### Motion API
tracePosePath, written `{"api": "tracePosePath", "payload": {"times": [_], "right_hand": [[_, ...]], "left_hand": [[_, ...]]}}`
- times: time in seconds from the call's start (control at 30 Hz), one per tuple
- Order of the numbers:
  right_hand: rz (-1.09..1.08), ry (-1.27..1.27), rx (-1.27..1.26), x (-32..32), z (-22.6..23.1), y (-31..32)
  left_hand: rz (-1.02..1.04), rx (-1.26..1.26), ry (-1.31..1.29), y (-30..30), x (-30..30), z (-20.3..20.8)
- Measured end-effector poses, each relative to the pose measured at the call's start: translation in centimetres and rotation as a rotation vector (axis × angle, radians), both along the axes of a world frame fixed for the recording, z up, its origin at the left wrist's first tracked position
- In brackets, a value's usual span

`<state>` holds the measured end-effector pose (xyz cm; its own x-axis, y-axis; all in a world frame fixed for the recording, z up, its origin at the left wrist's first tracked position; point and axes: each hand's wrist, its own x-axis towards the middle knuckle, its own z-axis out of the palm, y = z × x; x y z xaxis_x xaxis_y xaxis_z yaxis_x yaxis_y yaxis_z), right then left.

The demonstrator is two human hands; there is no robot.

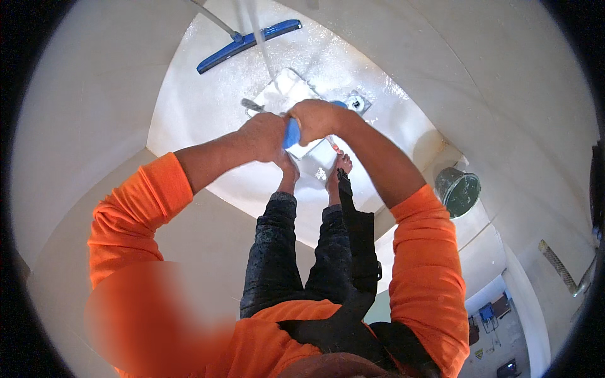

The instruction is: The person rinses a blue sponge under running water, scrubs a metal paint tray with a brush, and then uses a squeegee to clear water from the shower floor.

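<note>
My left hand (pixel 263 135) and my right hand (pixel 315 120) meet in front of me, both closed around a blue handle (pixel 292 132). Below the hands lies a white paint tray (pixel 287 88) on the wet, glossy white floor (pixel 208 107). A grey metal part (pixel 252 104) pokes out left of the tray, beside my left hand. My bare feet (pixel 340 165) stand on the floor just under the hands. What the handle carries at its far end is hidden by my hands.
A blue squeegee (pixel 249 45) with a long pole lies at the back of the floor. A floor drain (pixel 357 103) sits right of the tray. A dark green bucket (pixel 458 191) stands on a ledge at the right. White walls close in all round.
</note>
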<state>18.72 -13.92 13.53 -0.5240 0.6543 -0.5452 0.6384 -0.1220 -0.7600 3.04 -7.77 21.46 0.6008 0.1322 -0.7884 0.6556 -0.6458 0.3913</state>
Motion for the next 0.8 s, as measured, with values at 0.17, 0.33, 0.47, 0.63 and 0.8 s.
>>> {"api": "tracePosePath", "payload": {"times": [0.17,0.33,0.47,0.63,0.8], "right_hand": [[-0.515,-0.335,1.1,-0.3,-0.7,-4.3],[-0.311,-0.156,0.583,0.5,0.7,-4.3],[0.066,0.011,0.165,2.9,1.9,-1.7],[-0.134,0.012,0.399,4.5,1.6,-2.2],[-0.601,-0.244,0.889,6.4,0.6,-6.6]], "left_hand": [[0.632,-0.514,0.163,2.8,-0.3,2.7],[0.153,-0.183,0.262,1.4,0.9,3.1],[-0.042,0.089,0.121,-1.4,0.5,4.4],[0.003,0.23,0.012,-1.1,1.3,5.3],[0.38,-0.229,0.202,1.8,3.6,8.8]]}}
